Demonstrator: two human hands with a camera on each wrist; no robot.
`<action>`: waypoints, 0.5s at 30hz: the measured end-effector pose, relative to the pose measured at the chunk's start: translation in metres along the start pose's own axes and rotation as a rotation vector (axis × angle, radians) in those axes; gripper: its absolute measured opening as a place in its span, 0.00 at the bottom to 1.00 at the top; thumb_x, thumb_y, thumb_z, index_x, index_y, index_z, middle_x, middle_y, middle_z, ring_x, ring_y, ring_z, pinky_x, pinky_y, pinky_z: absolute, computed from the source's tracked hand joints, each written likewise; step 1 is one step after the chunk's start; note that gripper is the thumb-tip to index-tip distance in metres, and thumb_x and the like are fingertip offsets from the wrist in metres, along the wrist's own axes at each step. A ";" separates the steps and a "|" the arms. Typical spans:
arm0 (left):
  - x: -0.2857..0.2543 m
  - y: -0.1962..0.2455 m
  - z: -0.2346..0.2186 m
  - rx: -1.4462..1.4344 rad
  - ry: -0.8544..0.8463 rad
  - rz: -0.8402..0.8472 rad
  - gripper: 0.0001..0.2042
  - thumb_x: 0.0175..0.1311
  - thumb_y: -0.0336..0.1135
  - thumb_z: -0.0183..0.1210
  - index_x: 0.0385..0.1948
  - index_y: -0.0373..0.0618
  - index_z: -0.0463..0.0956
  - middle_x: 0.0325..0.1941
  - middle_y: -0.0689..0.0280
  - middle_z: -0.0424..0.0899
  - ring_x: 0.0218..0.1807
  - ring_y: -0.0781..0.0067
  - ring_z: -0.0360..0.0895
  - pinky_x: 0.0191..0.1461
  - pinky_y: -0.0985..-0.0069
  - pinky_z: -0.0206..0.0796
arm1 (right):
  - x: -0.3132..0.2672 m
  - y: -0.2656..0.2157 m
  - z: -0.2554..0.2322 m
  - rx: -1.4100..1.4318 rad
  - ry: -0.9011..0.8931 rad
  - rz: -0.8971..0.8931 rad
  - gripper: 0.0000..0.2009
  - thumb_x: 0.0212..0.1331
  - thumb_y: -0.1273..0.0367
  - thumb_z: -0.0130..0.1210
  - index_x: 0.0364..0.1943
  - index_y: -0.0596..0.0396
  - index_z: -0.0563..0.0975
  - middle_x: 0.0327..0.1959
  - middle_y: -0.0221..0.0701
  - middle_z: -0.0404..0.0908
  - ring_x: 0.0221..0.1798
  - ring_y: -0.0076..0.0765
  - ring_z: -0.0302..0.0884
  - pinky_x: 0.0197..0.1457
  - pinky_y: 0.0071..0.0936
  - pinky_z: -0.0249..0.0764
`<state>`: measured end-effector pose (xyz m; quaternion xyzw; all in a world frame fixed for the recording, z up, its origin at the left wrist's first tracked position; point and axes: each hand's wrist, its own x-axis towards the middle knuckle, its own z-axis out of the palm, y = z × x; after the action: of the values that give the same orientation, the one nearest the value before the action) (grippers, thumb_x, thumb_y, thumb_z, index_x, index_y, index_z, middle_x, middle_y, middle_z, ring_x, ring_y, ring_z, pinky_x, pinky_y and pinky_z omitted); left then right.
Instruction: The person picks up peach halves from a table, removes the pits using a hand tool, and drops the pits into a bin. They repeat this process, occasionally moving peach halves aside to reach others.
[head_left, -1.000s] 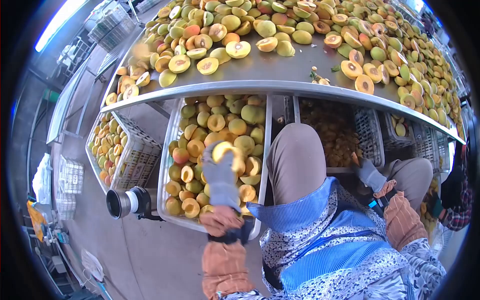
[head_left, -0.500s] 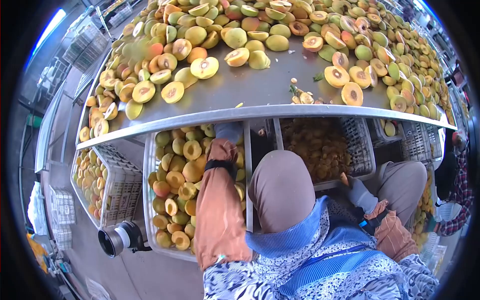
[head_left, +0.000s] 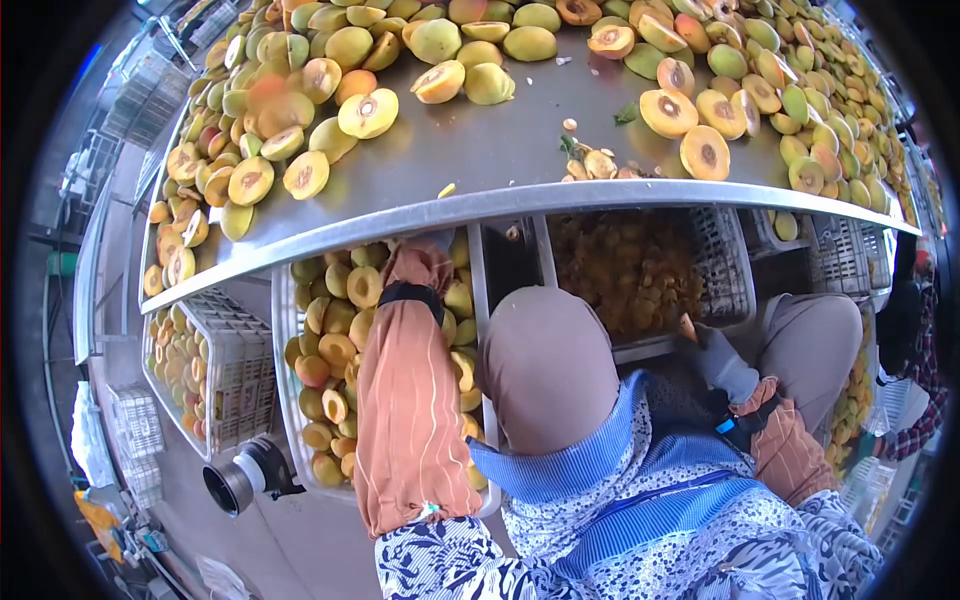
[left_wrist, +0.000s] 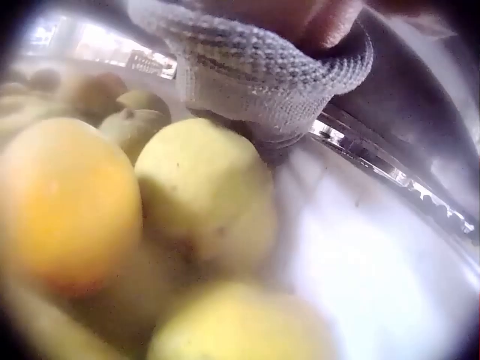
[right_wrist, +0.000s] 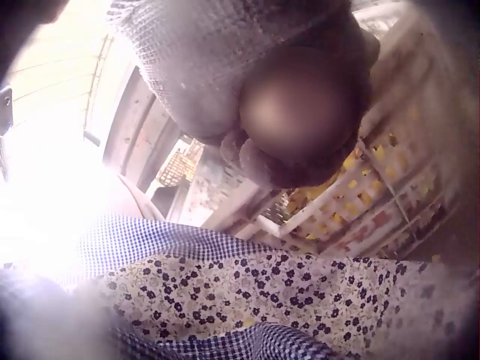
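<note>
My left hand (head_left: 432,239), in a grey knit glove, reaches into a white crate (head_left: 283,340) of halved stone fruit (head_left: 336,349) under the table edge. The rim hides most of it. In the left wrist view the glove cuff (left_wrist: 247,82) is above yellow-green fruit (left_wrist: 202,187), with the fingers hidden; I cannot tell whether they hold any. My gloved right hand (head_left: 722,362) grips a brown, round-ended handle (right_wrist: 292,105) near my knee. Its orange-brown tip (head_left: 688,327) shows beside the front of a crate of brown scraps (head_left: 625,275).
Heaps of halved fruit (head_left: 350,50) cover much of the metal table (head_left: 480,130), whose front rail (head_left: 560,197) crosses above the crates. Another fruit-filled crate (head_left: 238,375) stands at the left, near a black cylinder (head_left: 228,487). Another person's checked sleeve (head_left: 915,425) shows at far right.
My left hand, first above the crate with a piece of yellow fruit, has moved forward under the table edge. The right hand keeps its grip near the knee. The head view has shifted.
</note>
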<state>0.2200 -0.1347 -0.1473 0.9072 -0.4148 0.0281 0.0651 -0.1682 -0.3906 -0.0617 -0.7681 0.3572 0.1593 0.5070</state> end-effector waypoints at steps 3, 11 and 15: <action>-0.028 -0.002 -0.026 -0.103 0.177 0.115 0.09 0.52 0.35 0.52 0.32 0.41 0.73 0.38 0.57 0.77 0.39 0.54 0.73 0.41 0.68 0.66 | 0.006 0.015 0.002 0.078 0.134 -0.252 0.12 0.55 0.66 0.49 0.37 0.62 0.71 0.24 0.25 0.72 0.25 0.15 0.63 0.26 0.18 0.62; -0.222 0.041 -0.093 -0.417 0.178 -0.322 0.08 0.45 0.30 0.57 0.30 0.43 0.76 0.33 0.57 0.78 0.37 0.55 0.75 0.41 0.68 0.67 | -0.001 0.006 -0.008 0.234 0.035 -0.013 0.11 0.58 0.62 0.47 0.34 0.57 0.71 0.16 0.19 0.66 0.15 0.13 0.58 0.17 0.15 0.55; -0.233 0.064 -0.093 -0.297 0.224 -0.361 0.09 0.43 0.33 0.58 0.29 0.47 0.77 0.37 0.62 0.77 0.43 0.58 0.71 0.46 0.66 0.63 | -0.004 0.003 -0.002 0.234 0.050 -0.011 0.11 0.58 0.62 0.47 0.33 0.56 0.71 0.15 0.19 0.65 0.13 0.14 0.58 0.15 0.15 0.54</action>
<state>0.0191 0.0117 -0.0734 0.9383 -0.2357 0.0552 0.2469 -0.1733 -0.3915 -0.0604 -0.7095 0.3818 0.0946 0.5848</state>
